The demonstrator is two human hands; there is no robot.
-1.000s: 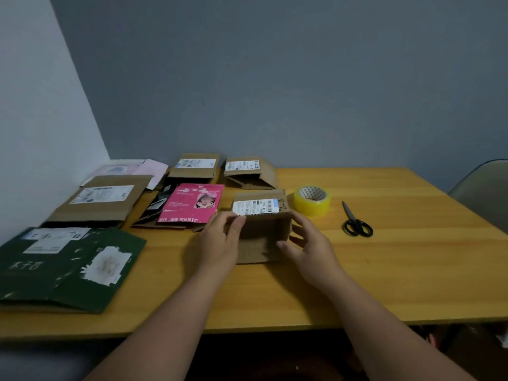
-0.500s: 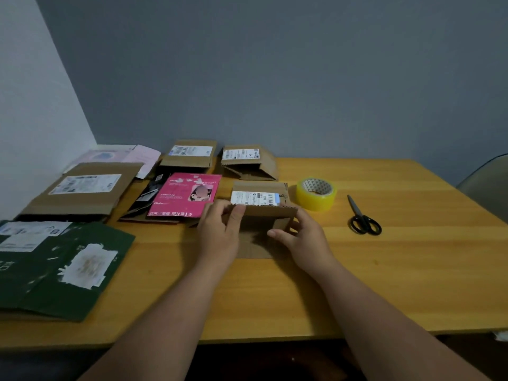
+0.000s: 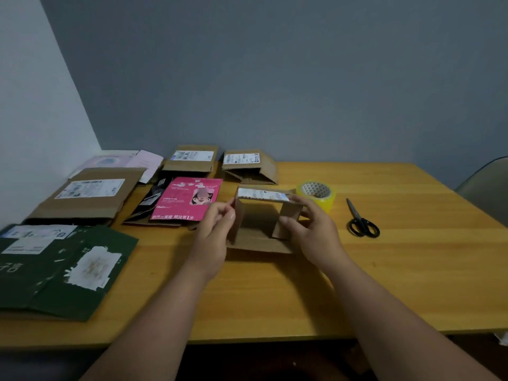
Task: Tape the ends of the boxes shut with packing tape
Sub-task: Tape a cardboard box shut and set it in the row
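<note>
A small brown cardboard box (image 3: 261,215) with a white label on top stands on the wooden table (image 3: 398,270), its near end open toward me and its bottom flap lying flat. My left hand (image 3: 213,232) pinches the box's left side flap. My right hand (image 3: 313,229) grips the right side flap, thumb in front and fingers behind. A yellow roll of packing tape (image 3: 317,194) sits just behind my right hand. Black scissors (image 3: 361,222) lie to the right of it.
Flattened and folded boxes crowd the table's left: a dark green one (image 3: 63,268), a large brown one (image 3: 88,193), a pink printed one (image 3: 189,199), two small brown ones (image 3: 192,158) (image 3: 248,166) at the back. A chair (image 3: 486,188) stands at the right edge.
The box's near end has opened up: both hands shifted from its top and front to the side flaps, spreading them, and the hollow inside now shows.
</note>
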